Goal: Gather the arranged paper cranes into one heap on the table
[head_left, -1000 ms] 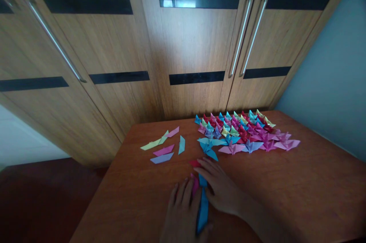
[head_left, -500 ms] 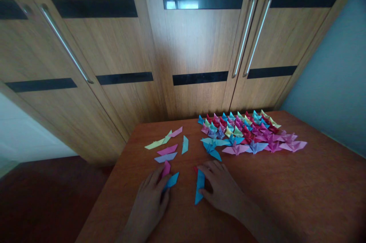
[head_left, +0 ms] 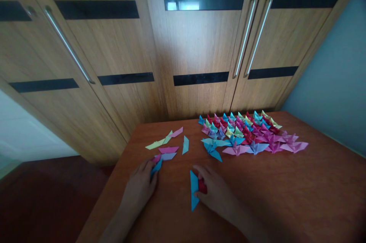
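Note:
My left hand (head_left: 139, 185) is closed on a blue folded paper piece (head_left: 157, 167) and a magenta folded piece (head_left: 156, 158), low over the table's left side. These touch or overlap the end of a lilac folded strip (head_left: 168, 156). My right hand (head_left: 214, 189) pinches a long blue folded paper piece (head_left: 193, 190) at its right edge. A red folded paper (head_left: 202, 186) shows between the thumb and fingers of that hand, partly hidden.
Several finished paper cranes (head_left: 237, 130) stand in rows at the back right. Loose folded strips lie at the back left: yellow-green (head_left: 156, 144), pink (head_left: 177, 131), magenta (head_left: 169, 150) and light blue (head_left: 185, 145). Wooden cabinet doors (head_left: 197, 44) rise behind the table (head_left: 257, 193).
My left hand has moved left and slightly away from me with the blue and magenta pieces. In my right hand, the blue piece has shifted left, and more of the red paper shows.

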`<action>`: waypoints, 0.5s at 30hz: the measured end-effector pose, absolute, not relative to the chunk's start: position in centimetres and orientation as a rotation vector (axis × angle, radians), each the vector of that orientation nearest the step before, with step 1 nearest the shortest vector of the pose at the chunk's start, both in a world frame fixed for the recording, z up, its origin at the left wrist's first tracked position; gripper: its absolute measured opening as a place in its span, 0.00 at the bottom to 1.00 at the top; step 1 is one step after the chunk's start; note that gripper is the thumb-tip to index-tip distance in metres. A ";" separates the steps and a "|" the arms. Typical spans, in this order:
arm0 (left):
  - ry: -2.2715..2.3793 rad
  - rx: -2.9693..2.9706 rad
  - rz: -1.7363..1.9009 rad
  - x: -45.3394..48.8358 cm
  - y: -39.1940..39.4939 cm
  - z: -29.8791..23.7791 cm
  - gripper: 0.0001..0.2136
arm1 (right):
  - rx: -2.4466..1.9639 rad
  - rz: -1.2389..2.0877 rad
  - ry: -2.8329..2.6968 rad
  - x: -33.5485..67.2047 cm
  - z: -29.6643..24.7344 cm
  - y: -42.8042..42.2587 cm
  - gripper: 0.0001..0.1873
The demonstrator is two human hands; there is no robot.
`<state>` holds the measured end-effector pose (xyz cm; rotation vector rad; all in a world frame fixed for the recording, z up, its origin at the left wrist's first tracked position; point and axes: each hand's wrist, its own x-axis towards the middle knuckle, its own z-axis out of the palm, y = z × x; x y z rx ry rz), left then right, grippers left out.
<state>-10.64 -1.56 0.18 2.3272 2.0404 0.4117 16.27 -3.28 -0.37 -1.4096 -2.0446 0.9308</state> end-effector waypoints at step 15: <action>1.996 2.428 0.846 -10.0 4.3 -0.2 0.07 | -1.259 0.685 -1.928 13.0 -2.5 0.0 0.25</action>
